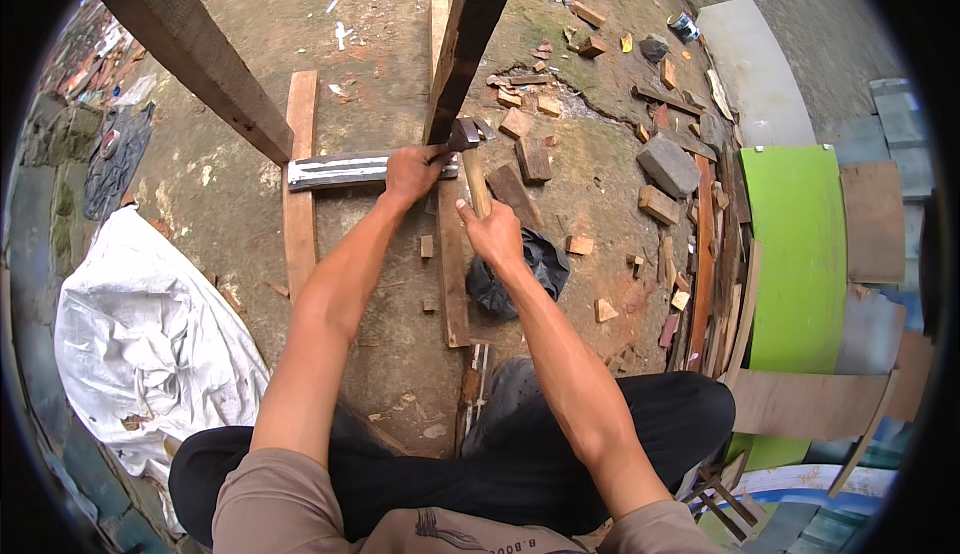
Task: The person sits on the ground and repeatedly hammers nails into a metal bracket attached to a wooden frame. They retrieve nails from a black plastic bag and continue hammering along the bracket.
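Note:
My right hand (493, 234) grips a claw hammer (474, 176) by its wooden handle, with the metal head beside the foot of a dark wooden post (467, 64). My left hand (412, 176) is closed at the right end of a white-striped crosspiece (340, 172), against the same post. Whatever its fingers pinch is too small to make out. The crosspiece spans two boards lying on the ground, a left board (300, 209) and a right board (453, 284). Another wooden post (195, 54) rises, tilted in view, from the left board.
A black plastic bag (535, 269) lies right of the right board. Wood offcuts (535, 159) and a grey block (668, 165) are scattered farther right. A white sack (150, 329) spreads at the left. Along the right stand long planks (703, 264) and a green panel (800, 254).

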Tool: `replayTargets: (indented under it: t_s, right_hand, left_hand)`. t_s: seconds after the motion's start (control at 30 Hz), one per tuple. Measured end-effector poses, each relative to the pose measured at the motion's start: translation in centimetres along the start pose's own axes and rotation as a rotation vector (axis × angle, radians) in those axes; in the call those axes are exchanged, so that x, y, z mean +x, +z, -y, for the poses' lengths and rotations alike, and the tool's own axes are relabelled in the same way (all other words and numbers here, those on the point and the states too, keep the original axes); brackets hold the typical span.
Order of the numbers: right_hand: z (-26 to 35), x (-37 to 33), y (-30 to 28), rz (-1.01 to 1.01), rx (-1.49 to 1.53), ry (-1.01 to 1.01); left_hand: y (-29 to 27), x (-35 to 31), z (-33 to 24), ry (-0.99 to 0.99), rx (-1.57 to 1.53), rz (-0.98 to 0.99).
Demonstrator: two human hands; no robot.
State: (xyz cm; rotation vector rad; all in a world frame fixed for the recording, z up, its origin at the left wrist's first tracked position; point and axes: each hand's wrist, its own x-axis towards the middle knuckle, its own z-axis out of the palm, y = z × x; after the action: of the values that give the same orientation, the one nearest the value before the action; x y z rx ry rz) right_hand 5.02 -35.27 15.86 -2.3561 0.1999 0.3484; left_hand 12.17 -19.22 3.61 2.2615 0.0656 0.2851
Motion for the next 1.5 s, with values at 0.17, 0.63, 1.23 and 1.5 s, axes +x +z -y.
replayTargets:
  t_s: [0.17,0.63,1.23,1.5]
  right_hand:
    - [-1.5,-0.7,0.7,-0.049,0.020,-0.021]
    - [-1.3,-0.1,0.7,-0.017,-0.009,0.007]
    - [-1.8,-0.6,0.1,-0.189,0.223,-0.035]
    - [-2.8,-0.5,1.6,-0.097,0.059,0.031]
  left_hand:
    - [0.0,0.2,0.3,0.043,-0.042,-0.008]
    - [-0.1,0.0,-0.2,0.077,0.048,-0.031]
    - [-1.3,-0.1,-1.1,-0.031,-0.047,0.120]
    - [-5.2,-3.7,0.3,-0.208,-0.049,-0.082]
